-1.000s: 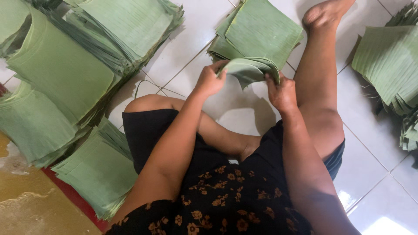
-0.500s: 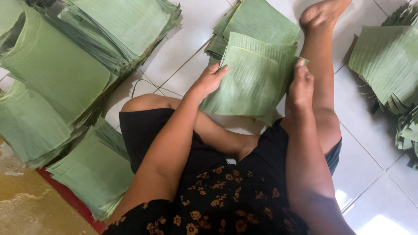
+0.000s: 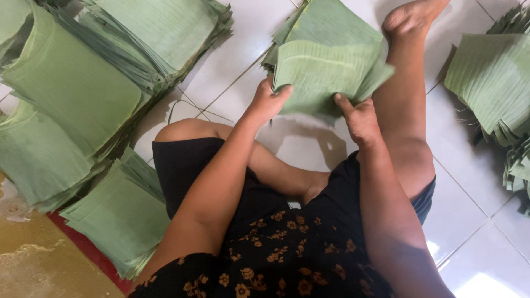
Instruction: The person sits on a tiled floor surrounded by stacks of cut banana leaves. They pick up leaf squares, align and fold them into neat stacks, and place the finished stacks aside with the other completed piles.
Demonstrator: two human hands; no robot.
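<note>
The left hand (image 3: 269, 103) and right hand (image 3: 359, 117) were each clamped on the near edge of a flat green rectangular banana-leaf sheet (image 3: 326, 72), held above the white tiled floor (image 3: 232, 60) at twelve o'clock. Stacked green leaf sheets (image 3: 83, 94) lay at nine o'clock, more stacked leaves (image 3: 491, 77) at three o'clock.

The leaf sheet (image 3: 326, 77) serves as the landmark. It is held above the tiled floor (image 3: 298, 149), with the left hand (image 3: 268, 102) at its near left edge and the right hand (image 3: 359, 118) at its near right edge. A small pile of sheets (image 3: 326, 22) lies just behind it. Well to its left sit the large stacks (image 3: 110, 72); nearer and lower left lies another stack (image 3: 118, 212). To its right, beyond the outstretched leg (image 3: 406, 110), lies a further pile (image 3: 494, 83).
</note>
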